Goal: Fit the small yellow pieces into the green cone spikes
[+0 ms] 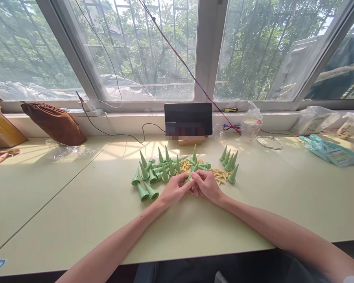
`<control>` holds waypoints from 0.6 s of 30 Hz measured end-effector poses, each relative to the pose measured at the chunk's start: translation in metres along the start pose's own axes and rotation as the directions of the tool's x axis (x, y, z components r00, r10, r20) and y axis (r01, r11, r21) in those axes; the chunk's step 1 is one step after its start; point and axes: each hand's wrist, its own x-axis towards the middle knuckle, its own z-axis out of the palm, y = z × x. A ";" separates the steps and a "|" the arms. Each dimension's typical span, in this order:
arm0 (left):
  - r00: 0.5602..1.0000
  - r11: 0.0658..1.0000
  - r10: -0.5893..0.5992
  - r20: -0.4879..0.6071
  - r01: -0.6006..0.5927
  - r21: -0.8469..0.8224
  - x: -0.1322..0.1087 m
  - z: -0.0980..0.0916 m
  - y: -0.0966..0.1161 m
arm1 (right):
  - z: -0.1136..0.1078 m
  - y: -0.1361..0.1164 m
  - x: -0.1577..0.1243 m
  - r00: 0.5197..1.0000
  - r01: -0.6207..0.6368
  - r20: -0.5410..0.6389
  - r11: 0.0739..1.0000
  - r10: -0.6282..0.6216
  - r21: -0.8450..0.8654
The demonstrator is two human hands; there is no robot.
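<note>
My left hand (176,188) is closed round the lower part of a green cone (195,166), which tilts up to the right. My right hand (205,186) meets it there, its thumb and fingers pinched at the cone's base; what they pinch is too small to make out. Just beyond my hands lies a pile of small yellow pieces (219,175). Several green cones (144,171), some upright and some on their sides, are grouped to the left. More cones (232,175) stand upright in a cluster to the right.
A dark tablet (188,120) leans on a small box at the back. A brown bag (54,124) lies back left. At the back right are a cup in a plastic bag (251,125), a coiled white cable (269,142) and a light-blue pouch (332,151).
</note>
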 end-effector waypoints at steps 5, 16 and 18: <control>1.000 1.000 -0.013 0.020 0.014 -0.021 0.000 0.000 0.003 | 0.000 0.000 0.000 1.000 0.008 0.000 1.000 -0.008 -0.020; 1.000 0.997 -0.016 0.022 0.018 -0.073 -0.001 0.001 0.004 | 0.000 0.000 0.002 1.000 0.027 0.001 0.999 -0.027 -0.028; 1.000 0.996 -0.010 0.027 0.012 -0.084 -0.001 0.001 0.005 | 0.000 -0.001 0.002 1.000 0.026 0.000 1.000 -0.026 -0.011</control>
